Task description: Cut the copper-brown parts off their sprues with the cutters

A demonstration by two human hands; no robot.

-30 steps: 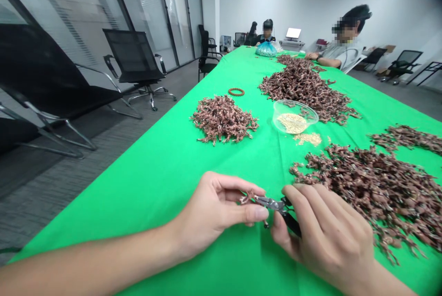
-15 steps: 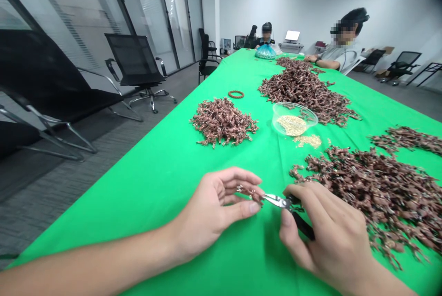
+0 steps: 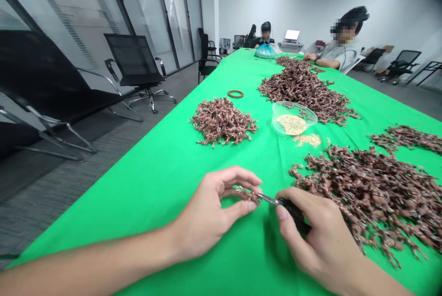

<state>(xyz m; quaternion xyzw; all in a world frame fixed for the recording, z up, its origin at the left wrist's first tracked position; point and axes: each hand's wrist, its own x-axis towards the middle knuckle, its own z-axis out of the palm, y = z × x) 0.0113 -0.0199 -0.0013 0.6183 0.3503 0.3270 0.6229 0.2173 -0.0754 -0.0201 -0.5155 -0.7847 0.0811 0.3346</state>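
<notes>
Between the thumb and fingers of my left hand is a small reddish-brown figure with thin, pale-tipped limbs. My right hand grips black-handled pliers, their narrow metal jaws reaching to the right end of the figure. Whether the jaws bite on it is too small to tell. To the right of my right hand spreads a large pile of similar brown figures. A smaller pile lies beyond my left hand.
A clear plastic bowl holds small gold bits, with more gold bits spilled beside it. Beyond are a brown beaded ring, a long heap of figures and a blue bag. Two people sit farther along the green-covered table; chairs stand left.
My right hand has turned and shifted slightly left, and the pliers' jaws now show edge-on and closer together. My left hand stays nearly in place with the figure.
</notes>
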